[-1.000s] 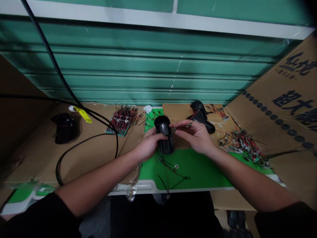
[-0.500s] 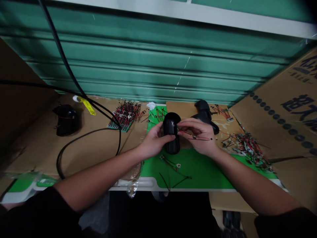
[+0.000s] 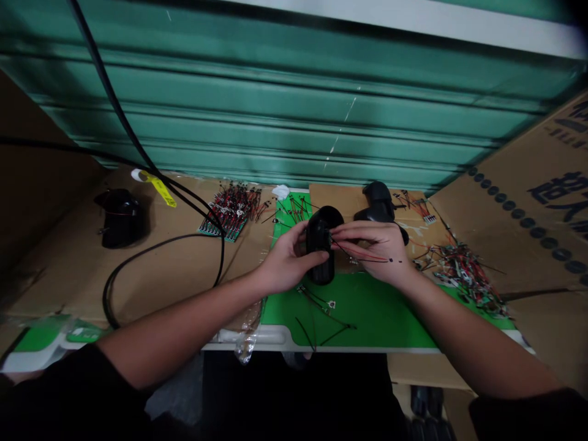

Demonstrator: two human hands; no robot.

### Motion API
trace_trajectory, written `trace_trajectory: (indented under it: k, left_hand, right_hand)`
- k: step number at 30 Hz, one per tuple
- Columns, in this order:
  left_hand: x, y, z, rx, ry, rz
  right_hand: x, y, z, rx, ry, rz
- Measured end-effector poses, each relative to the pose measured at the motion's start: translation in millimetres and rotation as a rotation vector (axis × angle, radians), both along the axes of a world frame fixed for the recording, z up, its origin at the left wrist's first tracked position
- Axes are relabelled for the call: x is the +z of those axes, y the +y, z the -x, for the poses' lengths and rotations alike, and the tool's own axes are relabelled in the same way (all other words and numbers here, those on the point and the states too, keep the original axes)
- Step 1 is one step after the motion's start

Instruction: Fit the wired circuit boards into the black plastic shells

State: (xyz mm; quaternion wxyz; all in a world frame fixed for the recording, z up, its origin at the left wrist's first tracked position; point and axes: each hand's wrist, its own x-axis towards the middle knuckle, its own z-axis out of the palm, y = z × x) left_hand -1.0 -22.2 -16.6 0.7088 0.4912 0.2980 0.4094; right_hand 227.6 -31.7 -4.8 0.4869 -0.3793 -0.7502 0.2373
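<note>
Fitting the wires (image 3: 367, 256) to the shell (image 3: 320, 234) seems the step in hand: the left hand (image 3: 289, 260) clasps the shell above the table (image 3: 381, 309), while the right hand (image 3: 379, 245) pinches the wires at its side. The next move likely calls for fine fingertip alignment.

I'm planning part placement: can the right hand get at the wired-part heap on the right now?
Probably yes: nothing appears to stand between the right hand and the heap, though its fingers hold thin wires at the black casing.
</note>
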Motion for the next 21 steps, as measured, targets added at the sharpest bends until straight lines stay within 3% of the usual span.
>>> trace_trajectory:
  k: [13,21]
  left_hand:
    - [1.3,-2,-2,0.017,-0.007,-0.018]
    - [2.1,-2,-1,0.028,-0.021,-0.037]
  right_hand:
    - [3.5,-9,-2,0.006,-0.193,-0.177]
    - [7.8,-12,3,-0.073,-0.190,-0.175]
